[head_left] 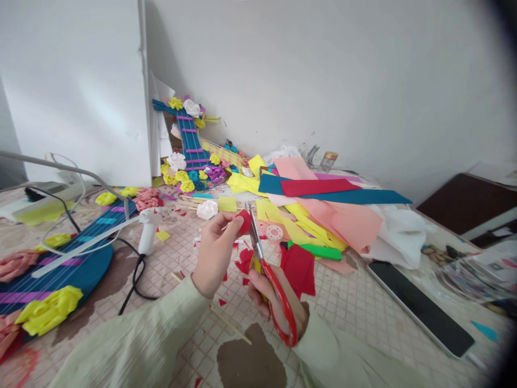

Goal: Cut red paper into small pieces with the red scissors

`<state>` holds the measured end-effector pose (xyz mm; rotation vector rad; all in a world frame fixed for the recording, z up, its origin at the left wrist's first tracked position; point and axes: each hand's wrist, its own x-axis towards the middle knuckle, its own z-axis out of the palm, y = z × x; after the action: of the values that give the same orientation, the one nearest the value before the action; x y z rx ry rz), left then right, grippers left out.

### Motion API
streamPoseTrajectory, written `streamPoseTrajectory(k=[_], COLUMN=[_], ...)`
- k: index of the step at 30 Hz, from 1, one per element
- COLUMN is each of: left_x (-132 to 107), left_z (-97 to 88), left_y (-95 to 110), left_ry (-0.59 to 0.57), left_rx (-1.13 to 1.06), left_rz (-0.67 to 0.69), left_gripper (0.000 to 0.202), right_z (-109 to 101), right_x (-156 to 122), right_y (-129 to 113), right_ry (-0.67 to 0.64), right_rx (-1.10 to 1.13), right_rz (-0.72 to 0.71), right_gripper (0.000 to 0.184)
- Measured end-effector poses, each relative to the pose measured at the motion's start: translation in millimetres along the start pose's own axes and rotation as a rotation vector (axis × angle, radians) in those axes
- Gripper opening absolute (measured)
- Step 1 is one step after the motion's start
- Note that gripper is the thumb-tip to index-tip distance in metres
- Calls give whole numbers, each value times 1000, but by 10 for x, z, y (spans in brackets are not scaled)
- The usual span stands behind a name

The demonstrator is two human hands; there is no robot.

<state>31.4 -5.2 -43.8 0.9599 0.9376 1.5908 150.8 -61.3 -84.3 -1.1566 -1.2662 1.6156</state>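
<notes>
Sleeves (133,339): pale green, nearest the camera, reaching in from the bottom edge of the frame.
Left hand (213,249): centre of the frame, grip pinched on a red piece (243,222) between thumb and fingers.
Red piece: small, at mid-frame, right beside the scissor blades; whether they touch it, I cannot tell.
Right hand (278,299): just below and right of centre, grip wrapped around the handles of the scissors (270,274), whose blades point up the frame.
Red sheet (299,271): on the worktop (331,318), just right of the scissors, red scraps (243,262) scattered to its left.
Green marker (321,251): above the red sheet, near the coloured strips (319,187) spread right of centre.
Phone (420,307): lower right, dark screen up.
Blue stringed shape (96,264): left side, trimmed with yellow and pink flowers.
White device (148,231): between that shape and the left hand.
</notes>
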Motion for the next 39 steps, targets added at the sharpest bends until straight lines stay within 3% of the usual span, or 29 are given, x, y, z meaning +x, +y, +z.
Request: streamPoseTrajectory(k=[39], left_x=[35], left_z=[-35], left_y=[1], left_ry=[-21], left_rx=[-34], left_rz=[7], left_gripper=[15], right_z=[11], right_x=[0], right_y=[23], right_ry=[24], right_rx=[19], right_rz=[28], right_gripper=[49])
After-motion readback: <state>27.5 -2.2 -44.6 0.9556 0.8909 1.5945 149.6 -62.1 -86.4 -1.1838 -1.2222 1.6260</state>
